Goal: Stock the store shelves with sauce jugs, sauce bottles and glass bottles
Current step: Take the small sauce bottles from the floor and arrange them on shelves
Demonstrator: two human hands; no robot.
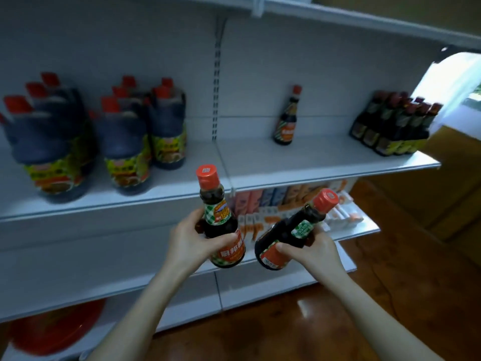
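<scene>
My left hand (188, 237) grips an upright dark sauce bottle (220, 217) with a red cap and a green-checked label. My right hand (316, 250) holds a second sauce bottle (291, 231) of the same kind, tilted with its cap to the upper right. Both are held in front of the white shelf (286, 162). On that shelf one sauce bottle (287, 118) stands alone near the middle. Several dark sauce jugs (125, 134) with red caps stand at the left. A group of glass bottles (395, 126) fills the right end.
A lower shelf (359, 230) holds several orange, white and blue packets (283, 201). A red basin (54, 329) sits on the bottom shelf at the left. The floor (390, 282) is glossy brown wood. A slotted upright (216, 82) divides the shelf back.
</scene>
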